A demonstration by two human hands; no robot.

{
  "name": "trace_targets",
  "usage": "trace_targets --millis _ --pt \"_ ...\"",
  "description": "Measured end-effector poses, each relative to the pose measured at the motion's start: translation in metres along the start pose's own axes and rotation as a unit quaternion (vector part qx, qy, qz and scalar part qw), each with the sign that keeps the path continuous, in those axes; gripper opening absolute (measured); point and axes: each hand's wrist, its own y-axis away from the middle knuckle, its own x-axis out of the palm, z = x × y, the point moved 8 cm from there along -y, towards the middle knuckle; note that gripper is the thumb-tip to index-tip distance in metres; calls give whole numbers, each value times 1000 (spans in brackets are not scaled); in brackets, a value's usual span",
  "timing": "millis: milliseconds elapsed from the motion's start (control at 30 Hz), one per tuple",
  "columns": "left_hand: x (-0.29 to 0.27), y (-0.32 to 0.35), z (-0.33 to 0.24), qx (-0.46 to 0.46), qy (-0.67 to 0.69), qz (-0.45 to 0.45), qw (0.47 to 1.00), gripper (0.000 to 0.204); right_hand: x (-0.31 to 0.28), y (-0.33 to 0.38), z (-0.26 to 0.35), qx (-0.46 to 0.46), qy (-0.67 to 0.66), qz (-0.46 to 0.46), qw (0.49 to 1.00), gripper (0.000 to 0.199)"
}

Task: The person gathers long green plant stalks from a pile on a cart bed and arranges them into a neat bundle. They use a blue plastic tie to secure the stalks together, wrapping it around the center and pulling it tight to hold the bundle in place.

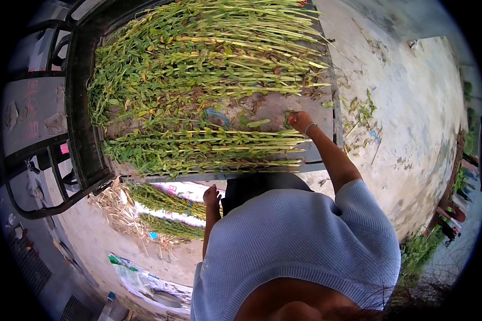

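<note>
1. Head view: the right hand (300, 121) reaches forward over the flat bed of a cart (284, 107), fingers curled shut on a small tuft of green plant stems (288, 116) at the bare middle of the bed. A thin bangle sits on that wrist.
2. The left hand (212, 197) hangs low at the near edge of the cart bed, just below its metal rim; its fingers look loosely curled, but I cannot tell whether it holds anything.
3. A large heap of cut green stalks (198, 48) covers the far part of the bed, leafy ends toward the left, pale stem ends toward the right.
4. A second, smaller row of stalks (198, 147) lies along the near edge of the bed, between the two hands, parallel to the heap.
5. More bundles of the same plants (160, 211) lie on the ground below the cart, on a pale printed sack (182, 188), with dry straw (115, 206) beside them.
6. The cart's dark metal frame (83, 107) curves round the left side.
7. Loose leaves are scattered on the concrete ground (412, 107) to the right of the cart.
</note>
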Motion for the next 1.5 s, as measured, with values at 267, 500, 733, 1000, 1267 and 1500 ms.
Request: trace_targets --millis 267,500,733,1000,1267,1500 --pt "0 29 -22 27 20 2 999 21 21 -28 140 -114 36 133 984 36" --pt "-18 50 -16 26 81 -18 996 23 111 -24 211 -120 37 247 961 64" --pt "-26 69 7 24 -27 28 999 20 44 -67 171 -50 -84 141 985 41" --pt "-37 44 -1 141 -126 45 981 17 -97 -84 118 37 257 -180 949 34" --pt "-17 72 -47 86 30 13 996 20 -68 -106 93 -12 200 28 979 32" --pt "-30 39 -13 108 -64 20 992 22 -104 -77 142 -129 222 92 962 41"
